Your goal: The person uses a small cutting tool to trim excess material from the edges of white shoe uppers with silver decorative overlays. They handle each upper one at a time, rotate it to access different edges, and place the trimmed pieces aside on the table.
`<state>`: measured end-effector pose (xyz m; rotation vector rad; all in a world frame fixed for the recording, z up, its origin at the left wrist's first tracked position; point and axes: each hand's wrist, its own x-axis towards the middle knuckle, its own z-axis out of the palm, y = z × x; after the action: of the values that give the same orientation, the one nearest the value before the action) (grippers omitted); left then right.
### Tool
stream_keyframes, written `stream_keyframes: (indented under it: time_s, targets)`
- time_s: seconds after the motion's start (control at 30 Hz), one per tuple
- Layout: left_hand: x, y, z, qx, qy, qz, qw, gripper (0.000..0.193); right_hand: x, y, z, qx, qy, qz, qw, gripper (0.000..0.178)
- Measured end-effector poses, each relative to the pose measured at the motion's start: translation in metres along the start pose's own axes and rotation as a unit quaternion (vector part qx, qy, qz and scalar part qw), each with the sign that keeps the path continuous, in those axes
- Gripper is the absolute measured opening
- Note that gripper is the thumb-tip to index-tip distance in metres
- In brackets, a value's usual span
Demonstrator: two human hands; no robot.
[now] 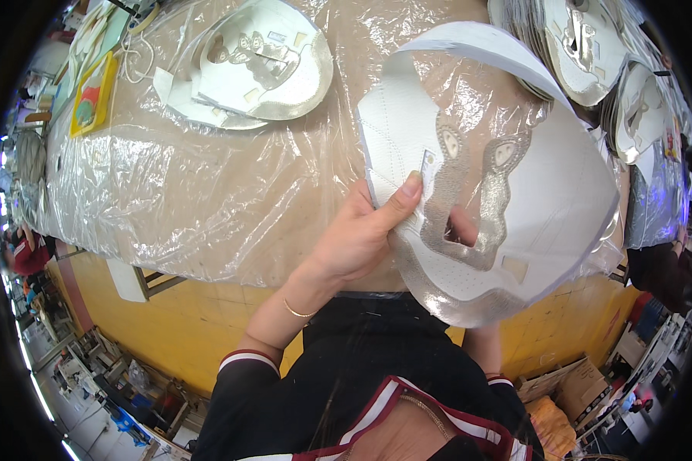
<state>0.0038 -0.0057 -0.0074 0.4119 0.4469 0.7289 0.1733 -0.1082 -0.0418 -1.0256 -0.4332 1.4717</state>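
A large white shoe upper (557, 180) with silver glittery trim is held up over the front of the table, tilted, its curved band arching at the top. My left hand (361, 230) grips its left edge, thumb flat on the front face and the other fingers behind. Behind the upper is my right hand (462, 225); only a bit of it shows through the central cut-out, and its forearm comes up below the lower edge. How its fingers are placed is hidden. Farther left, a few similar shoe uppers (311, 81) lie overlapping on the table.
Clear plastic sheeting covers the brown table (207, 192). Stacks of shoe uppers (557, 58) stand at the far right, with another stack (642, 115) beside them. A yellow tray (109, 88) and a white cord (134, 61) lie far left. Cardboard boxes (580, 388) sit on the floor at right.
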Motion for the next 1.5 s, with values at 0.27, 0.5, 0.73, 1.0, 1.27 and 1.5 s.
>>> stream_keyframes:
  time_s: [0.27, 0.5, 0.73, 1.0, 1.27, 1.5]
  targets:
    - [0.001, -0.003, 0.003, -0.011, 0.021, -0.009, 1.0, 0.03, 0.008, 0.013, -0.011, -0.346, -0.122, -0.15, 0.918, 0.038]
    - [0.0, -0.009, 0.009, 0.112, 0.074, 0.034, 0.99, 0.033, 0.008, 0.025, -0.015, -0.247, -0.118, -0.155, 0.949, 0.034]
    - [-0.001, -0.011, 0.002, 0.043, 0.019, -0.008, 0.999, 0.032, 0.01, 0.022, -0.017, -0.259, -0.05, -0.033, 0.964, 0.029]
    - [0.003, -0.023, 0.006, -0.064, 0.008, 0.004, 0.998, 0.034, 0.006, 0.027, -0.008, -0.37, -0.024, -0.275, 0.887, 0.026]
    - [0.001, -0.019, 0.017, 0.055, 0.113, 0.034, 0.991, 0.032, 0.008, 0.022, -0.011, -0.35, -0.006, -0.141, 0.926, 0.029]
    - [-0.006, -0.003, 0.002, 0.193, 0.122, 0.043, 0.973, 0.034, 0.009, -0.04, -0.038, -0.084, 0.27, -0.247, 0.927, 0.04]
